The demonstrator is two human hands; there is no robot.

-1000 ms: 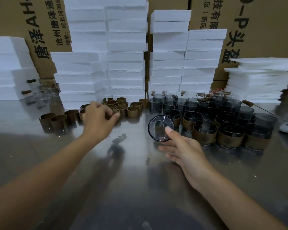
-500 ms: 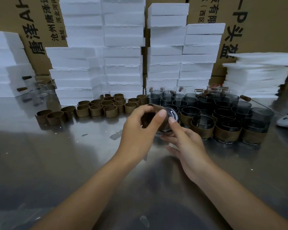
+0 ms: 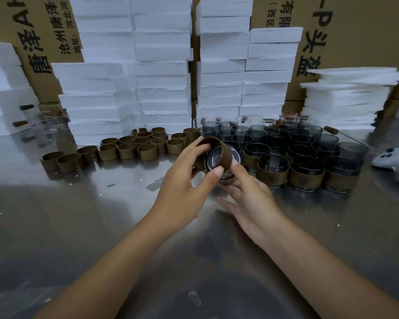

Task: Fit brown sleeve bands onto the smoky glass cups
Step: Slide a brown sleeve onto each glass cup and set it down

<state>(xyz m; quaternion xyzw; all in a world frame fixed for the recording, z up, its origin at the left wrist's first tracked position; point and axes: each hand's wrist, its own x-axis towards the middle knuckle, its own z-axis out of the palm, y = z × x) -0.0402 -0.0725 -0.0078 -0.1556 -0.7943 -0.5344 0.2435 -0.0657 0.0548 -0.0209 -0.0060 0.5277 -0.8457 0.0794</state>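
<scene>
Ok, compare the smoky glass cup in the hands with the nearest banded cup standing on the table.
The held smoky glass cup lies tipped, base toward the camera; the nearest banded cup stands upright on the steel table. The left hand and right hand hold the held cup; the standing one is untouched. The held cup's brown sleeve band looks partly on; the standing cup's is seated. Both are smoky glass.

Pretty dim in here, the shiny grey metal bench (image 3: 78,226) just picks up soft reflections. Behind it are stacks of chunky white foam blocks (image 3: 161,65), a pile of thin white foam sheets (image 3: 348,100) at right, then brown cardboard cartons (image 3: 366,31) with black Chinese print.
</scene>
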